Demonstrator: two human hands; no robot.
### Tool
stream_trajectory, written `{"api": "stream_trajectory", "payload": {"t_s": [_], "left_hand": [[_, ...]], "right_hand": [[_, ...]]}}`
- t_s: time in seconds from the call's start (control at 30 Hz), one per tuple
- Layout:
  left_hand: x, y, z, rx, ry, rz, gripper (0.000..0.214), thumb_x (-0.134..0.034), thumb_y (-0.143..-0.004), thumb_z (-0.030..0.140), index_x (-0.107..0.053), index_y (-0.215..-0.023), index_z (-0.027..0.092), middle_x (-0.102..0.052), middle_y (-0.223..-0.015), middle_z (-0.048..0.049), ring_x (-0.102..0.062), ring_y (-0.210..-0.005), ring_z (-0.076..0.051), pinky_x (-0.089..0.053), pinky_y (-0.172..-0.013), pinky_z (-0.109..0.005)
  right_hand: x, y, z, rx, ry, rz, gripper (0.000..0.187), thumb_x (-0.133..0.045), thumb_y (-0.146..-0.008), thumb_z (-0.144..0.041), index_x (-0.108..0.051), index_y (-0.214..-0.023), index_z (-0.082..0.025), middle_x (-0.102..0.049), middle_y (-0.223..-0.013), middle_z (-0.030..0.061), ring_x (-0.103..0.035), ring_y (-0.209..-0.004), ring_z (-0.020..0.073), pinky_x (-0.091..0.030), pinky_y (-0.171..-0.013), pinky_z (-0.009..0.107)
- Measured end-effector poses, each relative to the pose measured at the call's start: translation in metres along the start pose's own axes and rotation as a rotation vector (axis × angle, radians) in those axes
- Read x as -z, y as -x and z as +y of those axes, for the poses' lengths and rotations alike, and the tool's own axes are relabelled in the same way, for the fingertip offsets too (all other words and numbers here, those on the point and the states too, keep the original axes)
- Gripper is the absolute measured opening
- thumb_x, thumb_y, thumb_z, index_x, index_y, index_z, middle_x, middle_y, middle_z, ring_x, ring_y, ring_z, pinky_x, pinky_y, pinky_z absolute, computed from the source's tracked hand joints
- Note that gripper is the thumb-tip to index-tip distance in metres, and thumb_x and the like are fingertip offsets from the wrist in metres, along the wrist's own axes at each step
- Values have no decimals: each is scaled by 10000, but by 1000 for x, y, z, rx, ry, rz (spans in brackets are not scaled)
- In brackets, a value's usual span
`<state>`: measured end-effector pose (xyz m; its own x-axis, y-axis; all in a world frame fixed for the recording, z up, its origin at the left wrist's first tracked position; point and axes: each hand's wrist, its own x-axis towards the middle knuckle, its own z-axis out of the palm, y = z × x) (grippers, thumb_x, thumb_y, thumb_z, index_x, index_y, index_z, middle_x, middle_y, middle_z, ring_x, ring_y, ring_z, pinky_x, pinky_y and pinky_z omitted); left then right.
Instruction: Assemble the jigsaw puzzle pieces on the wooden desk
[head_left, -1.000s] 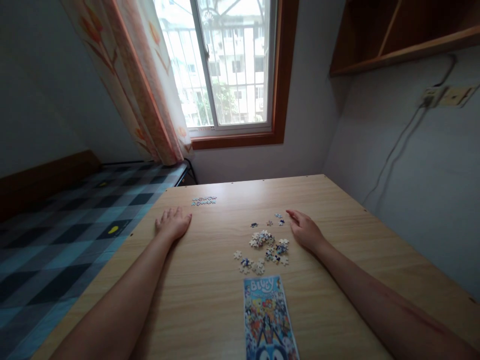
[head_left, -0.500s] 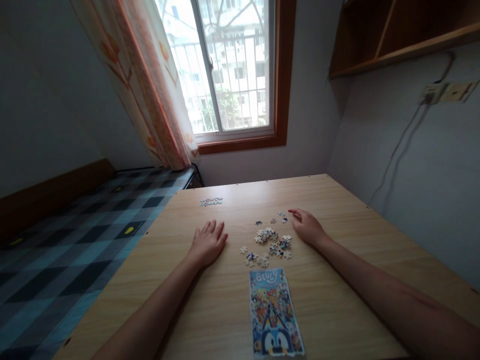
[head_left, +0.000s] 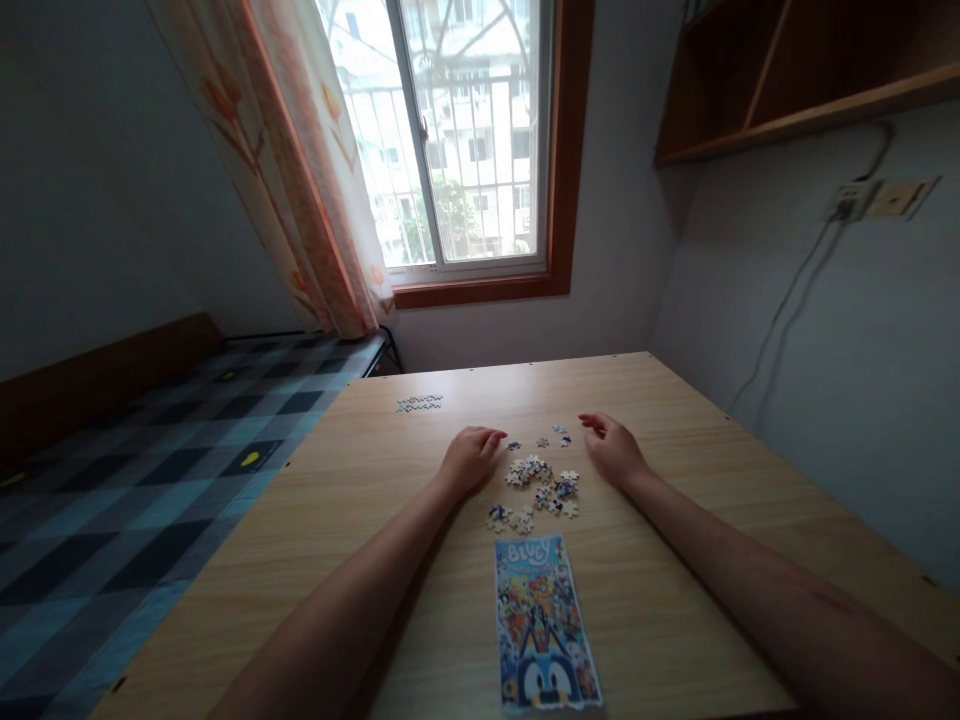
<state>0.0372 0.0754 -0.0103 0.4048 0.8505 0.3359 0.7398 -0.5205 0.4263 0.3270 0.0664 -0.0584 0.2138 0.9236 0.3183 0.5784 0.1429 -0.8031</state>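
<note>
The left grip (head_left: 471, 460) rests on the tabletop (head_left: 660, 600) with its fingers bent and bunched close, pointing right; from where I stand I can't tell whether anything is pinched in it. Just off its fingertips lies a dark puzzle piece (head_left: 514, 446), so near that I can't say whether they touch.

Across from it, the right grip (head_left: 615, 452) lies loosely curled, its fingers reaching left. Its fingertips are just beside a pale blue piece (head_left: 559, 429), with a blue-and-white piece (head_left: 565, 441) right below that. Whether its fingers close on anything is hidden from me. A brownish piece (head_left: 543, 442) sits between the two grips.

Nearer the person, and also between the forearms, is the main heap of pieces (head_left: 529, 470), many showing plain pale backs. A bluish cluster (head_left: 564, 488) lies to its right, and a smaller scatter of pieces (head_left: 523, 520) below it to the left.

Closest to the person is a printed picture sheet (head_left: 546, 625), lettered "BLUEY". Beyond the left grip, toward the far left corner, two narrow strips of pieces (head_left: 420, 403) lie side by side. Left of the tabletop stands a bed with a checked cover (head_left: 180, 500); a barred window (head_left: 480, 150) lights everything from ahead.
</note>
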Motion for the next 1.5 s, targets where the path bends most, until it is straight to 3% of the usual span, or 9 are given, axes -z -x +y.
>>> {"api": "stream_trajectory", "payload": {"t_s": [0.23, 0.43, 0.63, 0.77, 0.97, 1.17, 1.33, 1.5], "left_hand": [[-6, -19, 0, -78, 5, -32, 173, -654, -858, 308, -809, -864, 231, -760, -982, -57, -659, -942, -209, -480, -948, -343], [-5, -17, -2, -16, -95, -10, 185, -633, -877, 246, -812, -921, 240, -757, -978, -51, -649, -934, -206, -482, -947, -339], [33, -4, -44, 123, -384, 48, 289, -526, -950, 315, -804, -953, 236, -725, -1004, -101, -592, -1047, -288, -467, -943, -407], [61, 0, -76, 268, -554, 73, 314, -487, -964, 313, -789, -943, 230, -715, -1033, -96, -618, -1031, -276, -491, -867, -366], [62, 0, -85, 380, -579, 41, 335, -456, -985, 372, -771, -1070, 296, -732, -1109, -51, -683, -925, -230, -502, -762, -305], [74, 9, -84, 472, -619, -76, 369, -437, -989, 400, -731, -1199, 322, -763, -1064, -59, -701, -920, -241, -506, -746, -305], [98, 15, -111, 560, -604, 47, 263, -557, -924, 351, -796, -988, 262, -749, -1070, -59, -684, -964, -235, -519, -803, -296], [101, 18, -132, 582, -552, 143, 234, -574, -909, 279, -799, -977, 269, -743, -1065, -48, -663, -1013, -229, -514, -888, -303]], "right_hand": [[0, -7, -2, -42, 4, -4, 363, -560, -770, -204, -740, -1084, -223, -759, -1094, 55, -699, -983, 216, -528, -902, 321], [-8, -22, -5, -91, -36, 74, 322, -549, -785, -258, -752, -1029, -203, -766, -1040, 74, -700, -924, 228, -530, -864, 332], [-8, -23, -6, -61, -153, 181, 391, -494, -762, -230, -734, -1064, -160, -741, -1102, 106, -673, -992, 227, -523, -908, 348], [-6, -17, -13, -39, -229, 213, 367, -510, -723, -246, -755, -983, -161, -746, -1034, 106, -668, -925, 237, -530, -817, 346], [0, -11, -23, -119, -252, 197, 315, -525, -689, -281, -766, -861, -175, -744, -889, 78, -645, -733, 208, -473, -638, 301], [4, -9, -12, -183, -261, 139, 269, -585, -698, -294, -769, -861, -185, -736, -788, 57, -616, -654, 190, -419, -566, 281], [5, -6, -5, -201, -220, 118, 266, -591, -732, -296, -775, -895, -192, -720, -718, 42, -596, -602, 180, -401, -528, 275], [6, -4, -3, -204, -183, 106, 255, -598, -742, -297, -774, -899, -201, -734, -744, 44, -617, -625, 188, -399, -515, 274]]}}
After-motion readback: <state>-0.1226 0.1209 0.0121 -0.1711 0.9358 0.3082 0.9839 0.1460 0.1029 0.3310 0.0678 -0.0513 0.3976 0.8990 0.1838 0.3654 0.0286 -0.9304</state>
